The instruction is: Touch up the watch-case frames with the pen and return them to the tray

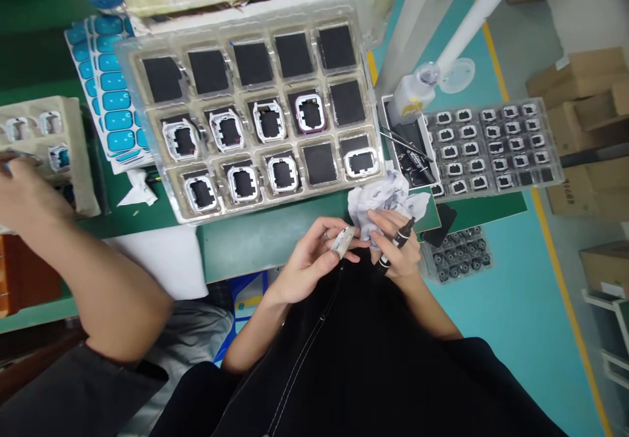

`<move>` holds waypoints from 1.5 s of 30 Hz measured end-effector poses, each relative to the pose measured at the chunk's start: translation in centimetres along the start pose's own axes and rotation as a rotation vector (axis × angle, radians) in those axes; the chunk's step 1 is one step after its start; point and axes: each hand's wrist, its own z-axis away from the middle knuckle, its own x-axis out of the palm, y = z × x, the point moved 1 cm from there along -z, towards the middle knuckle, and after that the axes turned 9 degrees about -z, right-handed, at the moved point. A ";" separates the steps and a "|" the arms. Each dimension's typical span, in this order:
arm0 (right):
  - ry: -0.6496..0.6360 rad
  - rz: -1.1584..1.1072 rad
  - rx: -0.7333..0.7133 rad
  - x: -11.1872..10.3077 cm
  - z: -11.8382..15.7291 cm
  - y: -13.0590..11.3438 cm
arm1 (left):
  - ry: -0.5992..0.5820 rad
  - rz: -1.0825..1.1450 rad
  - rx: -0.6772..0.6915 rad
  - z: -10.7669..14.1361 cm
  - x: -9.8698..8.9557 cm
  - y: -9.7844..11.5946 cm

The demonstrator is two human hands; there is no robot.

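My left hand (314, 260) pinches a small white watch case frame (343, 242), seen edge-on, close to my body at the table's front edge. Just right of it, my right hand (398, 247) has a black marker pen (396, 247) between its fingers. Those fingers also press on a crumpled white cloth (376, 201). Ahead lies a clear plastic tray (181, 194) with square, dark-lined pockets. Several pockets hold white frames (243, 183), and one holds a purple-edged frame (310, 113).
A co-worker's arm (103, 260) reaches over another tray (78, 135) at left. Blue sticker sheets (118, 96) lie behind it. To the right stand a white bottle (413, 96), a tool box (413, 152) and a tray of small frames (491, 145). A post (413, 24) rises beyond.
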 end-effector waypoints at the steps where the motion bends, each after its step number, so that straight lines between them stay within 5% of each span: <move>1: 0.013 -0.040 0.026 0.2 0.0 0.1 | -0.005 -0.005 0.000 0.0 -0.1 0.0; 10: 0.483 -0.250 0.497 2.4 -2.3 0.2 | 0.057 -0.064 0.044 -1.0 -1.3 -0.9; 16: 0.552 -0.414 0.491 1.9 -3.9 1.1 | 0.127 -0.149 -0.006 -1.6 -1.7 -2.2; 21: 0.455 -0.277 0.434 0.7 -2.8 1.5 | 0.169 -0.196 -0.005 -1.2 -1.8 -2.4; 27: 0.290 -0.115 0.374 -1.4 -0.7 1.4 | 0.015 -0.208 0.008 -1.2 -0.8 -2.8; 34: 0.044 0.042 0.298 -3.2 1.2 0.0 | -0.048 -0.421 0.203 -0.6 -0.6 -3.2; 41: 0.178 0.249 0.085 -2.2 2.0 -1.6 | -0.144 -0.392 0.430 -0.5 -0.2 -2.7; 45: 0.020 0.228 0.071 -2.7 1.0 -1.1 | -0.040 -0.310 0.452 -1.0 -0.1 -3.0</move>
